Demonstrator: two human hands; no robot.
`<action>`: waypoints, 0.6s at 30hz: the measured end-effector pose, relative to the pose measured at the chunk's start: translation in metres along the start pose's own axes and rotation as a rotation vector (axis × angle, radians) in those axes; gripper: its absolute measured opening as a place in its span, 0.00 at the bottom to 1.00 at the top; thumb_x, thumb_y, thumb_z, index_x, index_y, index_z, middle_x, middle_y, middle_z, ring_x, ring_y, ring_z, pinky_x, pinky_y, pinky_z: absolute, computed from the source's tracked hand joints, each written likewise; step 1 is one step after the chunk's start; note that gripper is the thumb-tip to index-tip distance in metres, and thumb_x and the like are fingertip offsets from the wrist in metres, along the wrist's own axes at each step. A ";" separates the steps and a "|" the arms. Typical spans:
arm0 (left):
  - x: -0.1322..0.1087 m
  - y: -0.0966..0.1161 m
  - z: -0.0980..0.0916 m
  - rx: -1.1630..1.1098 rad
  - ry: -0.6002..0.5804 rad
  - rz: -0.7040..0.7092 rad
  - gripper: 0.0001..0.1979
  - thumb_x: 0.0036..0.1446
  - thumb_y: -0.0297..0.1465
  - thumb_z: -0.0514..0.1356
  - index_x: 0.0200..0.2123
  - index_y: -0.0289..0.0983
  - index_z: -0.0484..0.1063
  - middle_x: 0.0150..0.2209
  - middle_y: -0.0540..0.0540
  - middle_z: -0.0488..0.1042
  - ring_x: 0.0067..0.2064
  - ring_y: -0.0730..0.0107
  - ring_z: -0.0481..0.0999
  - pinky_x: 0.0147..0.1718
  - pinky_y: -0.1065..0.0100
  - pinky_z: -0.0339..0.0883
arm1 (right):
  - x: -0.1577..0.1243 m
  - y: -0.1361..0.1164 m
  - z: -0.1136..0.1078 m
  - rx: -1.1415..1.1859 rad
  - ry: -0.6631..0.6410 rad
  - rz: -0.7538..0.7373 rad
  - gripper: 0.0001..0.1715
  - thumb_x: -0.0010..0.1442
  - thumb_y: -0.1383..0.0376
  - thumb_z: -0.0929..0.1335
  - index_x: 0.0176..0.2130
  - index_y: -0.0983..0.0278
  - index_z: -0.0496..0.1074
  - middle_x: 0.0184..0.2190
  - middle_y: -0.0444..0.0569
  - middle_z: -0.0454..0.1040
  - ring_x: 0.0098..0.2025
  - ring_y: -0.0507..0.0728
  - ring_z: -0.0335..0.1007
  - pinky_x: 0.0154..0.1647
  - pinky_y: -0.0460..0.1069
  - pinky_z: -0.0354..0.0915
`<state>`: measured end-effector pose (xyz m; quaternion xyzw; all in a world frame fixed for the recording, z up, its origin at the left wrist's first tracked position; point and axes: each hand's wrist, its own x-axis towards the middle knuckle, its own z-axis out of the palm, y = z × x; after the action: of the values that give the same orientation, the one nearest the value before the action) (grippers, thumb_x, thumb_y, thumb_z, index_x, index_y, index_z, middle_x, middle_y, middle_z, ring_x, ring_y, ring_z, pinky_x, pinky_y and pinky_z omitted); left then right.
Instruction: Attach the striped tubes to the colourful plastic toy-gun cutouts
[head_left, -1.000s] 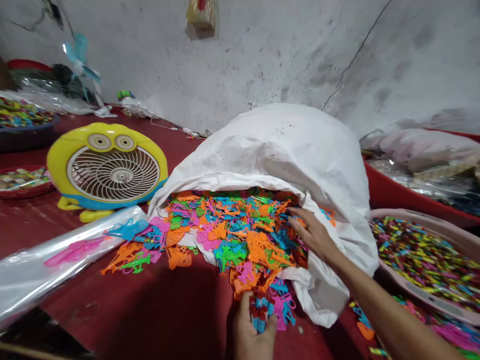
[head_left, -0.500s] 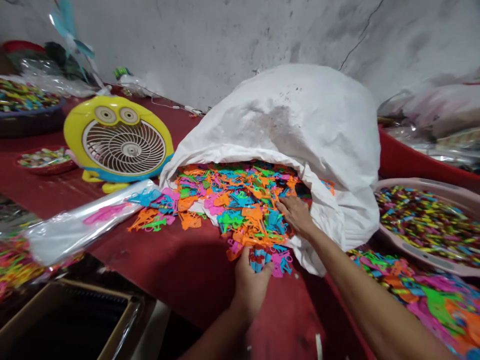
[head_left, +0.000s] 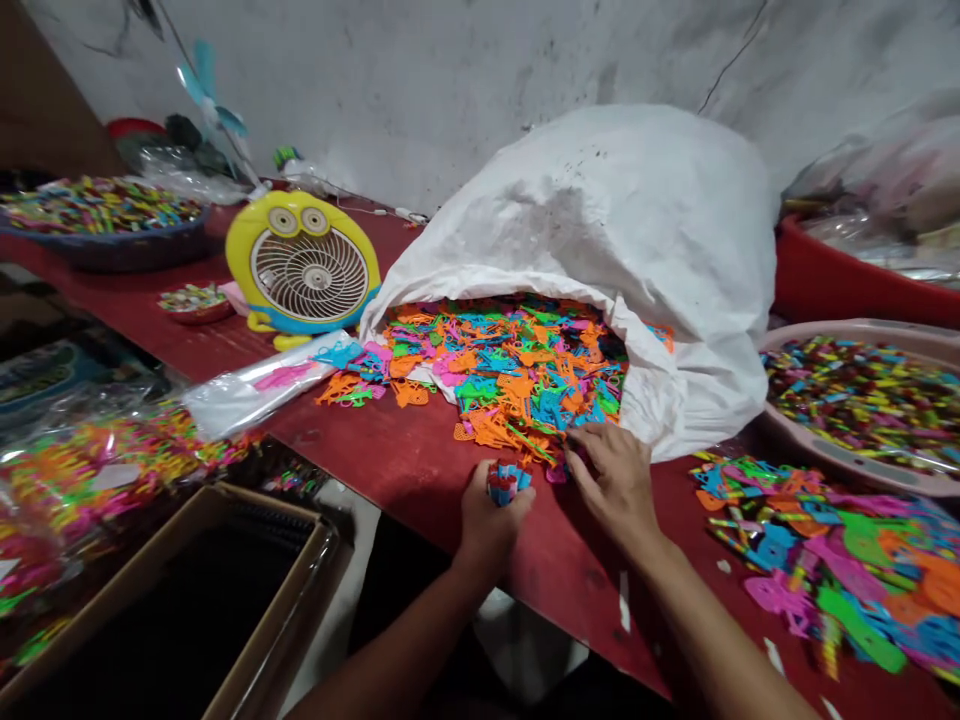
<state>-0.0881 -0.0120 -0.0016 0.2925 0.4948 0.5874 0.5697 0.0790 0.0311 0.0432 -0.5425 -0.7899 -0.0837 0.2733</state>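
Note:
My left hand (head_left: 487,510) is closed around a small bundle of blue and red plastic pieces (head_left: 508,482), held upright above the table's front edge. To its right, my right hand (head_left: 611,475) rests low at the front of the pile, fingers bent and thumb drawn in; what lies between the fingertips is hidden. Touching that area is a heap of flat plastic toy pieces (head_left: 510,385) in orange, blue, green and pink. They spill from the mouth of a big white sack (head_left: 600,220) lying on its side.
A yellow fan (head_left: 311,275) stands left of the sack on the red table (head_left: 360,440), by a clear plastic bag (head_left: 247,395). At right are a pink basin (head_left: 885,335) of small sticks and loose toy pieces (head_left: 855,560). A cardboard box (head_left: 225,500) sits lower left.
My right hand has drawn back from inside the heap to its front edge. My left hand has come slightly away from the pile with the bundle. The view has shifted left.

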 end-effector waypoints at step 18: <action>-0.001 -0.025 -0.002 0.117 -0.026 0.144 0.17 0.42 0.29 0.70 0.34 0.36 0.68 0.23 0.55 0.69 0.23 0.79 0.67 0.25 0.76 0.64 | -0.043 -0.018 0.026 -0.159 -0.164 0.316 0.09 0.64 0.63 0.63 0.36 0.62 0.72 0.35 0.52 0.76 0.33 0.58 0.71 0.30 0.49 0.52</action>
<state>-0.0801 -0.0165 -0.0247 0.3676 0.4984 0.5933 0.5142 0.0656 0.0002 0.0022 -0.6848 -0.7053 -0.0573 0.1741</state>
